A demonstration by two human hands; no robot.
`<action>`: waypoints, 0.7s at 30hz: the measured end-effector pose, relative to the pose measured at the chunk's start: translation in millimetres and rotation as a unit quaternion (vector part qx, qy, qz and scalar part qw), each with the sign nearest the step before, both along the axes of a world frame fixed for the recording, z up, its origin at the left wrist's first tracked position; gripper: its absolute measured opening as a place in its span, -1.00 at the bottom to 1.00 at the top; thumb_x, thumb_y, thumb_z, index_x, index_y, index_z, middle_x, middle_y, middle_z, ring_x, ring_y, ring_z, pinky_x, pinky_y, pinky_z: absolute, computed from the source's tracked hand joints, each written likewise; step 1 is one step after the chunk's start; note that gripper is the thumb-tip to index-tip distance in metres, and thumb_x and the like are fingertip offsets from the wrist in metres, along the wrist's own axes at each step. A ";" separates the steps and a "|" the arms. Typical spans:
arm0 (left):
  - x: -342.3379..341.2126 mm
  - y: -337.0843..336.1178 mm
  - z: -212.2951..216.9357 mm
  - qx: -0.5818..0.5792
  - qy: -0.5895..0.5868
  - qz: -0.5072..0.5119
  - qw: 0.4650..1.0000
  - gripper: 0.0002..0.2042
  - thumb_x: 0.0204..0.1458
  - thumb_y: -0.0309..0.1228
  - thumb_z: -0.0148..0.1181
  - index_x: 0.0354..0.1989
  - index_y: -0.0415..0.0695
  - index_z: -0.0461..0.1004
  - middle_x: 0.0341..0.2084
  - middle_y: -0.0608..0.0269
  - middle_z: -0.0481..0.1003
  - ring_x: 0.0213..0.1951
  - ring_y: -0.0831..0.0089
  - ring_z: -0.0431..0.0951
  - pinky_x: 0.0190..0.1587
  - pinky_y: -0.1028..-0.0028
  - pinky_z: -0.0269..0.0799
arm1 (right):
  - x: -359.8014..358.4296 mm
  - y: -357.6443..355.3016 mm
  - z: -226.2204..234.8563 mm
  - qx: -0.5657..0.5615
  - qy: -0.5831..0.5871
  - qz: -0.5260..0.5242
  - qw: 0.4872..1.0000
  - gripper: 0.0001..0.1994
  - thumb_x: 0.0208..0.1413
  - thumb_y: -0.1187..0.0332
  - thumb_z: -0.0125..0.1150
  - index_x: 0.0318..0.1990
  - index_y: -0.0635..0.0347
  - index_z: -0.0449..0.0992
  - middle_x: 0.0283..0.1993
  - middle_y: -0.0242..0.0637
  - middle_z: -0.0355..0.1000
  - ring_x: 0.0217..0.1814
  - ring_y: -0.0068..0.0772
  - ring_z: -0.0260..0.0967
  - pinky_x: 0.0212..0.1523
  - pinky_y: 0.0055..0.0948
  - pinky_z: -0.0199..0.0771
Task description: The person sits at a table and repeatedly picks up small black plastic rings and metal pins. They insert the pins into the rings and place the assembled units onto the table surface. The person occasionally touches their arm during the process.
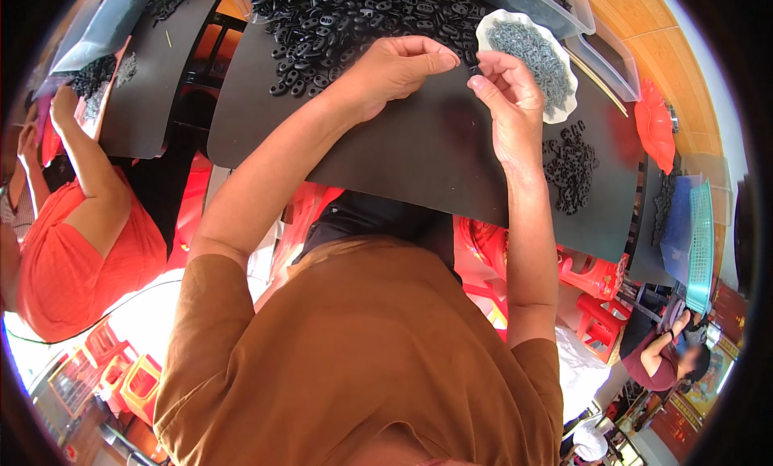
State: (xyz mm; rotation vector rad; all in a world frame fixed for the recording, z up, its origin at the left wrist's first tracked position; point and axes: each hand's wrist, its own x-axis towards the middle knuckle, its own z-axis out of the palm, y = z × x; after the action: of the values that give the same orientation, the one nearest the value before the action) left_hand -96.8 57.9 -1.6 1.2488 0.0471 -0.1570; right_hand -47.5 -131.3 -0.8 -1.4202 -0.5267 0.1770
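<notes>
My left hand point(400, 73) is raised over the dark table, thumb and forefinger pinched; whatever sits between them, if anything, is too small to make out. Close beside it, my right hand point(510, 96) pinches a small black plastic piece point(473, 70) between thumb and fingers. A big heap of black oval plastic pieces with holes point(354, 31) spreads beyond my hands. Behind my right hand stands a white scalloped dish point(572, 96) filled with small translucent grey parts point(527, 51). Near my right forearm lies a smaller pile of black pieces point(570, 168).
Clear plastic bins point(604, 63) and thin sticks point(600, 84) lie at the far right, by a red scalloped dish point(656, 124). A turquoise basket point(699, 241) is farther right. Another person in red point(88, 257) works at the left table point(141, 104). Red stools point(600, 325) stand around.
</notes>
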 end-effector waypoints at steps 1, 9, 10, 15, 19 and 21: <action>-0.3 -0.3 0.7 0.001 0.001 0.001 1.000 -0.80 0.13 -0.25 0.23 -0.21 -0.10 0.57 -0.70 0.63 0.28 -0.71 0.82 0.07 -0.65 0.70 -0.09 | -1.1 1.5 1.3 0.003 0.003 0.003 1.000 -0.91 0.09 0.58 0.23 -0.24 0.29 0.52 -0.27 -0.35 0.46 -0.22 -0.57 0.48 -0.24 -0.60 0.50; 1.6 -1.2 -6.1 -0.002 -0.007 0.001 1.000 -0.81 0.13 -0.26 0.23 -0.21 -0.09 0.58 -0.67 0.62 0.32 -0.69 0.82 0.10 -0.64 0.70 -0.08 | -6.3 5.8 3.0 -0.025 0.034 0.015 0.999 -0.91 0.13 0.51 0.21 -0.21 0.28 0.52 -0.33 -0.33 0.53 -0.32 -0.52 0.53 -0.31 -0.61 0.49; 1.4 -2.0 -5.2 0.000 -0.009 0.001 1.000 -0.82 0.13 -0.26 0.23 -0.21 -0.09 0.58 -0.67 0.62 0.33 -0.69 0.82 0.09 -0.64 0.70 -0.08 | -6.5 6.0 2.6 -0.031 0.037 0.012 0.999 -0.91 0.13 0.51 0.21 -0.21 0.28 0.52 -0.32 -0.32 0.53 -0.31 -0.51 0.53 -0.31 -0.61 0.49; 1.8 -5.3 -6.1 0.022 -0.036 0.022 0.999 -0.83 0.12 -0.30 0.25 -0.21 -0.11 0.58 -0.64 0.62 0.36 -0.67 0.84 0.09 -0.63 0.70 -0.07 | -7.5 8.2 2.7 -0.039 0.043 0.010 0.998 -0.90 0.14 0.49 0.21 -0.20 0.28 0.52 -0.32 -0.30 0.54 -0.31 -0.50 0.53 -0.32 -0.61 0.48; 2.6 -8.1 -6.7 0.046 -0.068 0.048 0.995 -0.84 0.12 -0.32 0.25 -0.22 -0.13 0.58 -0.60 0.60 0.40 -0.65 0.86 0.11 -0.62 0.72 -0.05 | -6.3 5.8 0.4 -0.022 0.073 0.028 0.997 -0.90 0.13 0.48 0.21 -0.22 0.29 0.51 -0.33 -0.30 0.54 -0.34 -0.51 0.52 -0.33 -0.61 0.48; 2.8 -8.7 -8.4 0.052 -0.085 0.057 0.993 -0.84 0.12 -0.33 0.25 -0.23 -0.13 0.58 -0.57 0.58 0.43 -0.63 0.87 0.15 -0.60 0.73 -0.01 | -5.8 5.9 -2.4 -0.023 0.082 0.036 0.996 -0.91 0.13 0.48 0.22 -0.24 0.29 0.51 -0.34 -0.30 0.53 -0.35 -0.52 0.51 -0.34 -0.62 0.48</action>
State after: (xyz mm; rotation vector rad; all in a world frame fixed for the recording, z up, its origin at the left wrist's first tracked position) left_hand -94.0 49.3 -10.0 1.3567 -0.0214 0.0522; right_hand -53.3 -125.3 -3.2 -1.4184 -0.4421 0.3629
